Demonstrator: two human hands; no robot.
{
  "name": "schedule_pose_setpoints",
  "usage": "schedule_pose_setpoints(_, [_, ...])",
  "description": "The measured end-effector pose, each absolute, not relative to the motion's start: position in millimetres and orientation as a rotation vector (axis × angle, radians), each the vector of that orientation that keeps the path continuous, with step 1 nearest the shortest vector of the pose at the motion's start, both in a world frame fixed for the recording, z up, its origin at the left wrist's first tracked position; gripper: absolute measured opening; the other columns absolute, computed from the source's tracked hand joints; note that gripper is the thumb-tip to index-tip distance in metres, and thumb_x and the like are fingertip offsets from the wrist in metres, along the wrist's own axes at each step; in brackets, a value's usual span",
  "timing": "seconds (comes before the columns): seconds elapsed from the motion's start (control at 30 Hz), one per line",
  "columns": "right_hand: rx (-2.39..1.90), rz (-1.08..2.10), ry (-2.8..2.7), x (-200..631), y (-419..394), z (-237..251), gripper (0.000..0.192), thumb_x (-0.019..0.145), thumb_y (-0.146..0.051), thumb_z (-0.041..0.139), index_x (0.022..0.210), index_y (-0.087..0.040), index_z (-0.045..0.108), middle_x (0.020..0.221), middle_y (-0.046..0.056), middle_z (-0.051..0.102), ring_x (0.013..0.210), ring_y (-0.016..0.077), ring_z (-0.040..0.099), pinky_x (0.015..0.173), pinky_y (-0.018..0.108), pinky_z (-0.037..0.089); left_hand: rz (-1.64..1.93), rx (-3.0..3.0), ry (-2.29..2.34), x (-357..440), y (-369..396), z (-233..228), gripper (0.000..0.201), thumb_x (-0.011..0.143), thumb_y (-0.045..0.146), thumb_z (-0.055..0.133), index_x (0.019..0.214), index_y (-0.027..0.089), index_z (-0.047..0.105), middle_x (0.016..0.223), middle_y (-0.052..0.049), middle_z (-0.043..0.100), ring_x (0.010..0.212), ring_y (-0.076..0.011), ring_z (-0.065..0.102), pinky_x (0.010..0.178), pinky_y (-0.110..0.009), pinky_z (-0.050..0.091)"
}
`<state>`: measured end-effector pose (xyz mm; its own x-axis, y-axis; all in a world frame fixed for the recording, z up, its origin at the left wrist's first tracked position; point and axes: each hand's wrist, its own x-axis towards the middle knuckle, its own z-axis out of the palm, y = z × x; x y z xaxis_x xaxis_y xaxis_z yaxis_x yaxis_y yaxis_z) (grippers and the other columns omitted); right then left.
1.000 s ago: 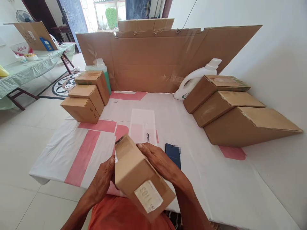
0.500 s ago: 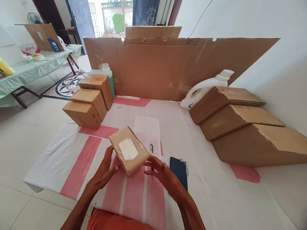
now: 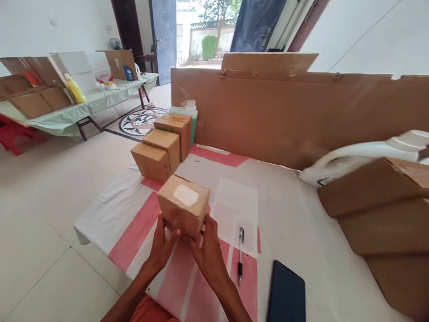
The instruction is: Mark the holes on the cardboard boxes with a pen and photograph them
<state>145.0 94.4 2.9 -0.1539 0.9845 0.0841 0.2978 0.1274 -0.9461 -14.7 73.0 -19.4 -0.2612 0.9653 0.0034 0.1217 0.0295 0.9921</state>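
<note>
Both hands, the left hand point(image 3: 161, 243) and right hand point(image 3: 205, 248), grasp a small labelled cardboard box point(image 3: 183, 205) above the counter point(image 3: 288, 214), a pen point(image 3: 240, 255) and phone point(image 3: 286, 295) alongside, three stacked boxes point(image 3: 162, 145) beyond.

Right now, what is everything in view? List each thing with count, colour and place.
held box: 1, brown with a white label, above the table's near left part
small boxes: 3, brown, in a row at the table's left edge
large boxes: at least 2, brown, right side, blurred
green bottle: 1, behind the small boxes
white jug: 1, lying behind the large boxes
cardboard sheet: 1, brown, upright along the far edge
paper: 1, white, table centre
pen: 1, near the paper
phone: 1, dark, near edge
table cover: white with red stripes
side table: green cloth, far left
left hand: on the held box
right hand: on the held box
</note>
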Motion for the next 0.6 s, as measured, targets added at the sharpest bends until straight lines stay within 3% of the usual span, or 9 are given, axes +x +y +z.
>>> schedule_pose_setpoints(0.27, [-1.104, 1.266, -1.914, 5.6, 186.6, 19.4, 0.095, 0.083, -0.015, 0.064, 0.166, -0.016, 0.018, 0.163, 0.022, 0.033, 0.154, 0.0365, 0.033, 0.127, 0.057, 0.031, 1.651, 1.062, 1.727, -144.3, 131.7, -23.8, 0.058, 0.083, 0.071, 0.068, 0.11, 0.025, 0.046, 0.113, -0.007, 0.06, 0.111, -0.0272, 0.062, 0.091, -0.039, 0.054])
schedule_pose_setpoints(0.43, [-1.216, 1.311, -1.864, -34.8, 206.8, 20.6, 0.088, 0.09, -0.01, 0.056, 0.168, -0.012, 0.015, 0.169, 0.024, 0.024, 0.159, 0.0367, 0.027, 0.13, 0.056, 0.024, 1.671, 1.117, 1.8, -184.6, 177.0, -32.3, 0.061, 0.076, 0.065, 0.077, 0.109, 0.024, 0.045, 0.11, -0.006, 0.061, 0.107, -0.0267, 0.062, 0.093, -0.04, 0.054])
schedule_pose_setpoints(0.6, [-1.219, 1.419, -1.814, -19.4, 207.4, 32.5, 0.082, 0.09, -0.015, 0.062, 0.165, -0.011, 0.028, 0.169, 0.023, 0.029, 0.158, 0.0372, 0.031, 0.128, 0.056, 0.028, 1.572, 1.211, 1.805, -195.7, 192.3, -45.3, 0.061, 0.075, 0.067, 0.076, 0.107, 0.023, 0.048, 0.111, -0.008, 0.066, 0.107, -0.0276, 0.066, 0.094, -0.044, 0.056])
